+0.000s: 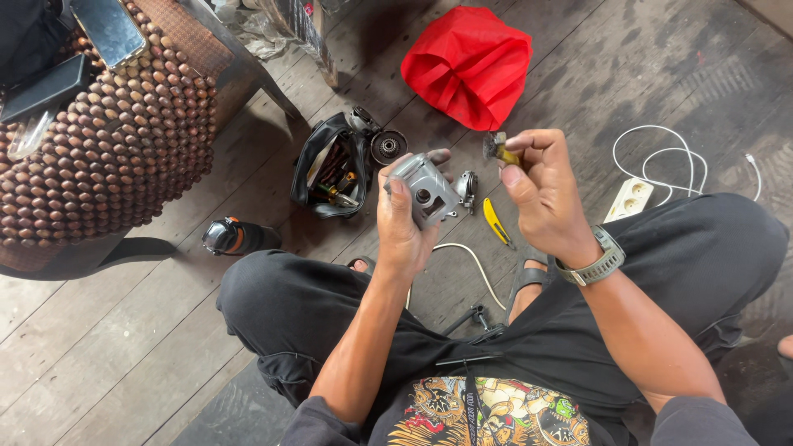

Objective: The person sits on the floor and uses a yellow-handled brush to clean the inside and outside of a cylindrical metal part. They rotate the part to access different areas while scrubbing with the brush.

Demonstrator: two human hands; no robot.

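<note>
Two hands work close together above the person's lap. The left hand [402,227] is wrapped around a grey metal housing [423,188], thumb on the near face and fingertips curled over the far edge, so the round opening in the housing faces up toward the camera. The right hand [541,194] is closed in a pinch, thumb against the first fingers, on a small yellowish part with a dark bristly end [498,150], held just to the right of the housing and not touching it. A second small metal piece [467,188] sits right beside the housing; whether it is attached cannot be told. To handle this well, I judge that the left grip should stay firm and the opening level, while the right hand keeps its pinch low on the yellowish part so the dark end stays free and can be seen clearly. Bringing the small part straight along the line of the opening, not at a slant, looks the safer way, since anything dropped would fall to the plank floor [149,330] among the yellow-handled tool [496,223], the white cord [471,264] and the open black tool bag [334,169].
</note>
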